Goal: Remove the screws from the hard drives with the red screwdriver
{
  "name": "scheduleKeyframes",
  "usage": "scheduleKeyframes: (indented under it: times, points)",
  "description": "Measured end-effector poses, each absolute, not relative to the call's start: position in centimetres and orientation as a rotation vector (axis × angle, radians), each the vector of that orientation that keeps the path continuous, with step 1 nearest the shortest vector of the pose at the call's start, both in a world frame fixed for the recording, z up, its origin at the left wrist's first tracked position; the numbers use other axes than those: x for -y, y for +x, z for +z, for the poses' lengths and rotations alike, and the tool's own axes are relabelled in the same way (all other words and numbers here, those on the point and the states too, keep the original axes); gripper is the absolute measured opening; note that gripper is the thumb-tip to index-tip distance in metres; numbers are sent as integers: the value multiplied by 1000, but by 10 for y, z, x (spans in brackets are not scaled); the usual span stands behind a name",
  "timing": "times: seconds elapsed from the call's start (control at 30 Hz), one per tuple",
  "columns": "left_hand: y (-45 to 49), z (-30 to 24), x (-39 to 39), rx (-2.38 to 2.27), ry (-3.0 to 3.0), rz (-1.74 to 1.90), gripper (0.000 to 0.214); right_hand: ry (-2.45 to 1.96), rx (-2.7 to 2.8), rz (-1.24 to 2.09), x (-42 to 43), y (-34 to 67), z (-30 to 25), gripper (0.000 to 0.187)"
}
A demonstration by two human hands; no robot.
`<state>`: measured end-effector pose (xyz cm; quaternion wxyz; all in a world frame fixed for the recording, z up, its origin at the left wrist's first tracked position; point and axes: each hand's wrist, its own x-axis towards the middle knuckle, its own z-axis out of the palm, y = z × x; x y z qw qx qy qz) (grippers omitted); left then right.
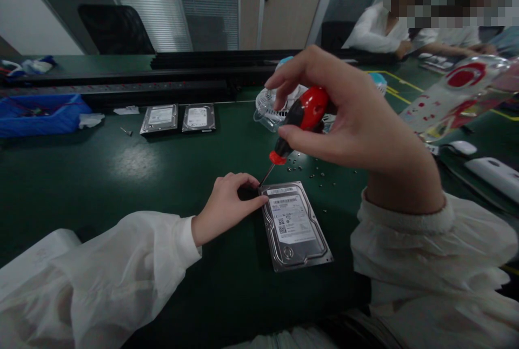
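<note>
A silver hard drive [294, 225] lies label-up on the green table in front of me. My right hand [344, 116] is closed round the red and black handle of a screwdriver [298, 122], whose thin tip comes down at the drive's far left corner. My left hand [227, 204] rests on the table against that same corner, fingers curled, fingertips touching the drive's edge by the screwdriver tip. Several tiny screws [320, 171] lie scattered on the table just beyond the drive.
Two more hard drives [160, 118] [198, 117] lie further back. A blue bin [38, 113] sits far left, a clear plastic container [270, 111] behind my right hand, a plastic bottle [462, 94] and white devices [492, 173] at right. Another person sits at the far right.
</note>
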<state>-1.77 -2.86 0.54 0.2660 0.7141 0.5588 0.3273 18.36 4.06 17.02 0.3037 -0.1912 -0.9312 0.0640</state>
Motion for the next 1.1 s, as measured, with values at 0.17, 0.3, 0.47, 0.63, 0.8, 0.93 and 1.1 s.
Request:
scheduleKeyframes:
  times: [0.17, 0.3, 0.47, 0.63, 0.8, 0.93, 1.1]
  points:
    - [-17, 4, 28, -1519, 1939, 893, 23, -476, 2525, 174, -40, 185, 170, 32]
    - [-17, 5, 28, -1510, 1927, 891, 22, -538, 2452, 178, -40, 184, 167, 20]
    - [-18, 4, 29, -1496, 1941, 898, 22, -454, 2523, 205, -41, 185, 169, 26]
    - [-19, 3, 28, -1492, 1939, 891, 24, -532, 2480, 180, -41, 185, 169, 20]
    - [-18, 5, 28, -1490, 1946, 887, 23, -502, 2511, 218, -40, 184, 170, 26]
    - [-19, 4, 28, -1496, 1943, 880, 24, -530, 2483, 232, -41, 183, 170, 20]
    - [-18, 4, 28, -1506, 1938, 882, 24, -492, 2494, 203, -40, 184, 169, 27]
